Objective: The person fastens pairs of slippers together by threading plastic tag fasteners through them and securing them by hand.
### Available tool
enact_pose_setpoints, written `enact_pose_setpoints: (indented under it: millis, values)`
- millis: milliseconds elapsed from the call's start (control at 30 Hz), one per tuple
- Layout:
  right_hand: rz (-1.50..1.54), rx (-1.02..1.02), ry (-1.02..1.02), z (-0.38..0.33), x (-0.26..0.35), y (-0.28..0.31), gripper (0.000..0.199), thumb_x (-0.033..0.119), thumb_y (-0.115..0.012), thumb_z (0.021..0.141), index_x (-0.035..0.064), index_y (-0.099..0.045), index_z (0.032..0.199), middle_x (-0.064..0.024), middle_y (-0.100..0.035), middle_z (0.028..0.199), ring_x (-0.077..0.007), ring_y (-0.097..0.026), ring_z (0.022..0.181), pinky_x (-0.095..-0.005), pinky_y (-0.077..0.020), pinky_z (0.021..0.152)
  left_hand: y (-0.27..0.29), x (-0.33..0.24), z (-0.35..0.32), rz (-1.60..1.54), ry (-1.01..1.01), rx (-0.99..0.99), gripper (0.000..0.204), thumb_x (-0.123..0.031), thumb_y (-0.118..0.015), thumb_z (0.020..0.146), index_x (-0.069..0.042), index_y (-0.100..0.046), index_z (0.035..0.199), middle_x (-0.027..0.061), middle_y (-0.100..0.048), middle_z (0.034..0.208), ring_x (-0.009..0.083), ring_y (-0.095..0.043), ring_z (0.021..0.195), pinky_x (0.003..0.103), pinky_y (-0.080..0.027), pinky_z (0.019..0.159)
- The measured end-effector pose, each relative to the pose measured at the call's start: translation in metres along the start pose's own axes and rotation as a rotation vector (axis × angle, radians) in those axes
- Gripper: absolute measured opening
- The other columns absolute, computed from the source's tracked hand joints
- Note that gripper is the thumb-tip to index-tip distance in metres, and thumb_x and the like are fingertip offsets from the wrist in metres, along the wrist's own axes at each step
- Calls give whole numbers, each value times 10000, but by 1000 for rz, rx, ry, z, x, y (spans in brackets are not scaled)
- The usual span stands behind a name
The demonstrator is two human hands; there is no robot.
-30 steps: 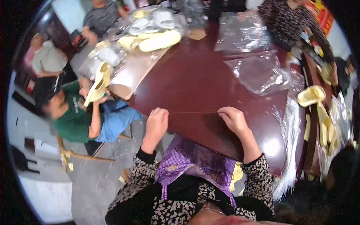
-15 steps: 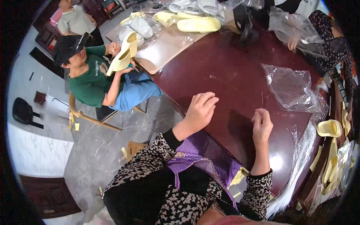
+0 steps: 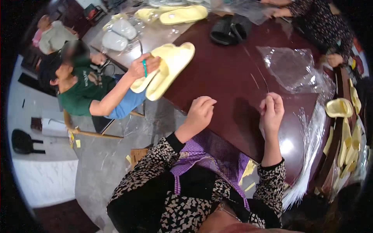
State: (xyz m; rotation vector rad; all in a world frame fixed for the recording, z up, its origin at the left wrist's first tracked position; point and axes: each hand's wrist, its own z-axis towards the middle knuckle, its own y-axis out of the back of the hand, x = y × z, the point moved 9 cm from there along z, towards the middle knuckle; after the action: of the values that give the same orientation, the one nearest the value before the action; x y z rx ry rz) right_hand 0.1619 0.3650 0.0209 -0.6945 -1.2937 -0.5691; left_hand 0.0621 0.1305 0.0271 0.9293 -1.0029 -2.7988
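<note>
My right hand [image 3: 272,110] is above the dark red table [image 3: 221,70], fingers pinched on a thin strand [image 3: 265,82] that rises toward the far side. My left hand [image 3: 197,116] hovers at the table's near left edge, fingers curled together, with nothing showing in them. Beyond it, a co-worker's hand holds out a pair of pale yellow slippers [image 3: 165,70] over the table's left edge. A pair of black slippers [image 3: 227,31] lies on the far part of the table. To the right of my right hand lies a bundle of thin white strands [image 3: 309,155].
A clear plastic bag [image 3: 289,70] lies flat at the right. More yellow slippers [image 3: 344,141] stand along the right edge. White slippers [image 3: 116,35] in plastic and a yellow slipper [image 3: 184,15] lie at the far left. Another person's hand [image 3: 335,60] is at the far right.
The co-worker's yellow slippers have come right, over the table edge. The black slippers now lie on the table. My right hand has moved slightly farther away; my left has shifted slightly left.
</note>
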Motion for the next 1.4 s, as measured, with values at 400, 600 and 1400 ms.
enact_pose_setpoints:
  millis: [400,600,1400]
  values:
    - [131,-69,-9,2,7,9,57,105,-501,940,67,-539,960,-9,-531,659,-47,-413,515,-176,-309,451,63,6,5,228,-45,-100,220,-11,-579,784,7,-578,1003,168,-563,1008,347,-535,915,427,-429,796]
    - [143,-92,55,3,14,19,66,111,-499,943,63,-542,957,-9,-534,667,-46,-415,526,-179,-311,460,121,111,28,682,163,-254,397,-143,-611,808,46,-490,1135,235,-557,1074,424,-500,1023,484,-371,896]
    - [-518,-158,784,-28,80,12,73,16,-569,864,-3,-554,933,-80,-607,703,-126,-579,594,-260,-466,532,-105,-23,97,55,71,279,151,-94,-574,808,40,-507,787,208,-528,819,375,-515,832,457,-418,750]
